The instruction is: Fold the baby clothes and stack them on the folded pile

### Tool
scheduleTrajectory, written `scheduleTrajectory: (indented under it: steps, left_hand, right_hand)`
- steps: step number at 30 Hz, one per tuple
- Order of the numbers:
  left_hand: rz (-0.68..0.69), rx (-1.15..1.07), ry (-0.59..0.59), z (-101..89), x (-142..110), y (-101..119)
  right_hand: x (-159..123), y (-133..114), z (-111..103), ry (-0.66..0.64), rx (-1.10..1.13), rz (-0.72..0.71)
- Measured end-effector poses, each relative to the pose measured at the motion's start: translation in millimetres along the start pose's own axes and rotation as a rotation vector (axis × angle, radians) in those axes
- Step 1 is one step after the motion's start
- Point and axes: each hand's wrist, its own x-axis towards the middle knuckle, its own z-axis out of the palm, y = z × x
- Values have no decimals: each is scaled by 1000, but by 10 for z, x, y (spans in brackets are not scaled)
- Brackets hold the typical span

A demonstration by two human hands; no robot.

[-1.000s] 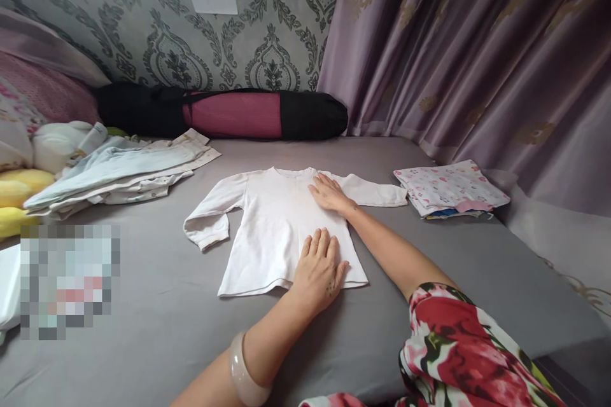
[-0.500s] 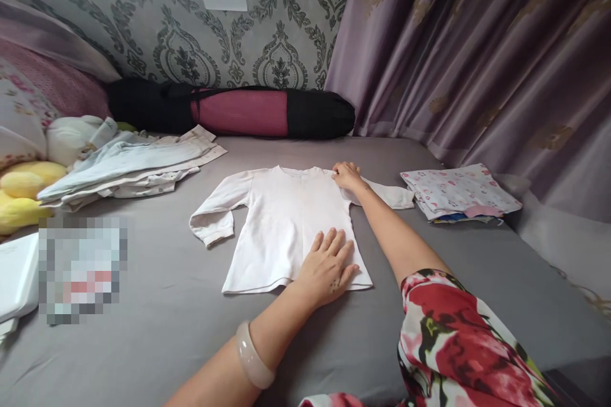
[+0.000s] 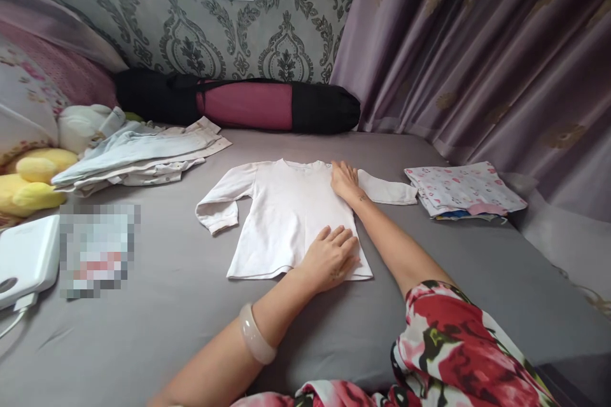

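Observation:
A white long-sleeved shirt [image 3: 281,216] lies spread flat on the grey bedsheet, its neckline at the far side. Its left-side sleeve is bent down at the elbow, while the other sleeve stretches out to the right. My left hand [image 3: 331,257], below a pale bangle, rests palm down on the lower right of the shirt near the hem, fingers extended. Up at the right shoulder seam, my right hand [image 3: 344,181] lies over the fabric with its fingers stretched forward. Both palms are hidden from view.
Stacked clothes [image 3: 138,152] lie at the back left beside yellow plush toys [image 3: 33,181]. A folded heart-print cloth [image 3: 465,187] sits right of the sleeve. Along the wall lies a black and maroon bag [image 3: 243,103]. A white device with a cable [image 3: 31,257] is at left.
My right hand's fingers have gone from curled at the shoulder edge to lying flatter on it. My left hand stays near the hem, its thumb drawn in. The view has shifted slightly.

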Motion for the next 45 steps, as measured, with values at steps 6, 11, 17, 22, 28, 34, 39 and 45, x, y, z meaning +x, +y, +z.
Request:
scheduleTrajectory:
  steps: [6,11,17,22,28,34,39,45]
  left_hand:
    - [-397,-13,176,-475,-124,-245]
    - [-837,170,212,-907,-669,-649]
    - [-1120,55,35,-958,-1119,-828]
    - [-1185,-73,54,-920,-1091,-794]
    - [-1216,-235,64,-941,-1034,-817]
    - [-1194,-263,155,-980,-1068,-881]
    - [-1204,-301,188,-990,-1095,-903]
    - [-1218,-414,250,-1082,-1189,-1055]
  right_hand:
    - [-667,-372,-27,-196,130,-264]
    - [-1114,-496,-81,-341,192,-366]
    - [-1390,-433,-96,-392,189,-380]
    - [-1523,-403,-55,-356,160,-421]
    - [-1551,-412,-42,-331,149,-416]
    - [-1554,-407,-13,-307,143,-416]
    - [-1550,-422,-14,-313,124,-418]
    - [-1477,-433,-153,-397,100,-442]
